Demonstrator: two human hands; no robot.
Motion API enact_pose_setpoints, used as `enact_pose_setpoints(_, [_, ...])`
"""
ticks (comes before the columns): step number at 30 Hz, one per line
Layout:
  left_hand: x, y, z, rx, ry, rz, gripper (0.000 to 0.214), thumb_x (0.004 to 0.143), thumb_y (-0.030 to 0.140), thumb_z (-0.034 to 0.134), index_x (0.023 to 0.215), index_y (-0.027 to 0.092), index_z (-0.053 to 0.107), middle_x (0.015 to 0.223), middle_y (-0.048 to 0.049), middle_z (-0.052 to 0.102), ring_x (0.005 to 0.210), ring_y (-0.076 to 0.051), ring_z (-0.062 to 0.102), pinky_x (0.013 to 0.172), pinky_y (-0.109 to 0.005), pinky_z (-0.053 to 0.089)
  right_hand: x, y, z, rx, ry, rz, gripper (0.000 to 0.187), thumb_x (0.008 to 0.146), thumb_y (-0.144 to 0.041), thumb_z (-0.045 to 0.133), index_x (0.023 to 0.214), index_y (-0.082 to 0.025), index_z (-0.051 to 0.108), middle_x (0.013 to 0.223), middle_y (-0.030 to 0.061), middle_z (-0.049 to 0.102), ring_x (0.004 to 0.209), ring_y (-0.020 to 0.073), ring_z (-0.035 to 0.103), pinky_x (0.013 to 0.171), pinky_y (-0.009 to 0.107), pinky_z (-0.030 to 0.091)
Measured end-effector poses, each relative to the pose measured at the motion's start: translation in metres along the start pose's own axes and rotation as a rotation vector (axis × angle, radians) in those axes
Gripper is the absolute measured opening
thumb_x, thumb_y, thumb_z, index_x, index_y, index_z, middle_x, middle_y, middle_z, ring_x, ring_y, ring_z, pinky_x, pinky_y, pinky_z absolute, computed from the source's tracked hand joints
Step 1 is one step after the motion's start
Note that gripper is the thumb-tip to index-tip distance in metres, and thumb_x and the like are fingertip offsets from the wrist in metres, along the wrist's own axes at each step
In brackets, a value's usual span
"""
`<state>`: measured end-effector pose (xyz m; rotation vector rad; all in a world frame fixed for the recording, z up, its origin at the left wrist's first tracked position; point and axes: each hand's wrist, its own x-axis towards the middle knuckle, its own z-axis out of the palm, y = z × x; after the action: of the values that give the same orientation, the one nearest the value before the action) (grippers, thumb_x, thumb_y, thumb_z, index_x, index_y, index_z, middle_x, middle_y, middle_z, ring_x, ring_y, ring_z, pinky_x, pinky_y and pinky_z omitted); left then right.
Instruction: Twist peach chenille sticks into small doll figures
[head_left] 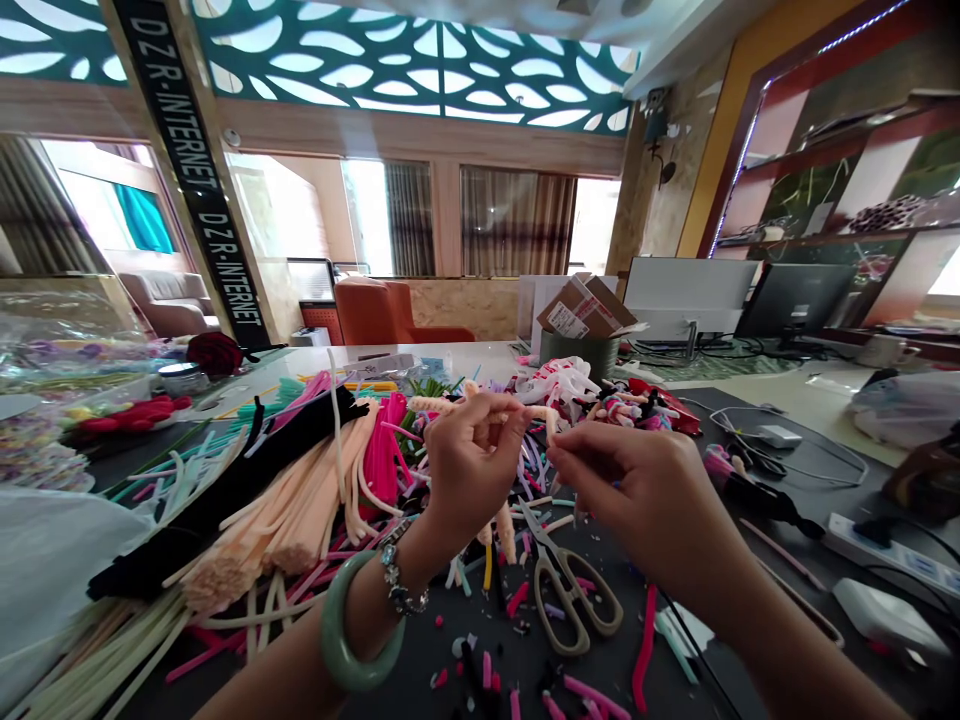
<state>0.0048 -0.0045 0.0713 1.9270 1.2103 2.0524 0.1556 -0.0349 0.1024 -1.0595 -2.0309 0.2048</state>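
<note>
My left hand (474, 455), with a green bangle and a beaded bracelet at the wrist, is closed around a peach pipe-cleaner figure (431, 404). Parts of the figure stick out to the left, above and below the hand. From the left fingertips a short peach stem (546, 413) runs right and bends downward. My right hand (622, 480) pinches the lower end of that bent stem between thumb and fingers. Below and between the hands, scissors (574, 600) with beige handles lie on the dark table, blades slightly apart and pointing up-left.
Bundles of peach (292, 520) and black pipe cleaners (202, 530) lie to the left. Coloured offcuts (517, 600) litter the table around the scissors. A white plastic bag (559, 380) and a cardboard box (589, 308) are behind. Cables, a power strip (892, 550) and a white adapter (889, 615) occupy the right.
</note>
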Motion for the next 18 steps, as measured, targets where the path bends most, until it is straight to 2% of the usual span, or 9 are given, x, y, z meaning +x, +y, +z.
enact_pose_setpoints(5, [0.003,0.001,0.003,-0.278,-0.058,-0.274,0.014,0.077,0.027,0.066,0.073,0.014,0.063,0.045,0.004,0.054,0.041,-0.007,0.048,0.043,-0.019,0.038,0.009,0.013,0.007,0.103,-0.064,0.025,0.016,0.082,-0.025,0.057,0.075,-0.017,0.068,0.058,-0.0006,0.064,0.052,0.0113,0.056,0.054,0.023,0.041])
enact_pose_setpoints(9, [0.008,0.001,0.0,-0.532,-0.212,-0.416,0.015,0.074,0.028,0.068,0.071,0.014,0.063,0.045,0.004,0.055,0.04,-0.006,0.048,0.042,-0.017,0.037,0.02,0.029,0.006,0.23,-0.146,0.07,0.019,0.08,-0.029,0.06,0.07,-0.015,0.068,0.058,0.0007,0.063,0.053,0.012,0.056,0.052,0.023,0.042])
enact_pose_setpoints(13, [0.012,-0.002,-0.007,-0.641,-0.508,-0.396,0.016,0.073,0.029,0.069,0.068,0.015,0.063,0.047,0.0033,0.055,0.041,-0.006,0.049,0.041,-0.017,0.038,0.026,0.039,0.0,0.265,-0.116,0.066,0.014,0.075,-0.028,0.064,0.072,-0.016,0.071,0.061,0.0016,0.066,0.058,0.0134,0.059,0.054,0.024,0.044])
enact_pose_setpoints(15, [0.014,-0.004,-0.011,-0.599,-0.648,-0.362,0.016,0.074,0.029,0.069,0.068,0.015,0.064,0.049,0.0022,0.056,0.042,-0.007,0.05,0.042,-0.018,0.039,0.026,0.039,-0.003,0.253,-0.077,0.055,0.01,0.073,-0.023,0.065,0.074,-0.017,0.073,0.067,0.002,0.07,0.063,0.0146,0.062,0.058,0.025,0.047])
enact_pose_setpoints(18, [0.017,-0.004,-0.017,-0.434,-0.762,-0.26,0.015,0.073,0.03,0.07,0.07,0.016,0.065,0.05,0.0019,0.056,0.044,-0.008,0.051,0.042,-0.019,0.039,0.023,0.035,-0.007,0.184,-0.03,0.024,0.008,0.07,-0.019,0.066,0.072,-0.019,0.073,0.069,0.0015,0.071,0.065,0.0155,0.064,0.062,0.026,0.048])
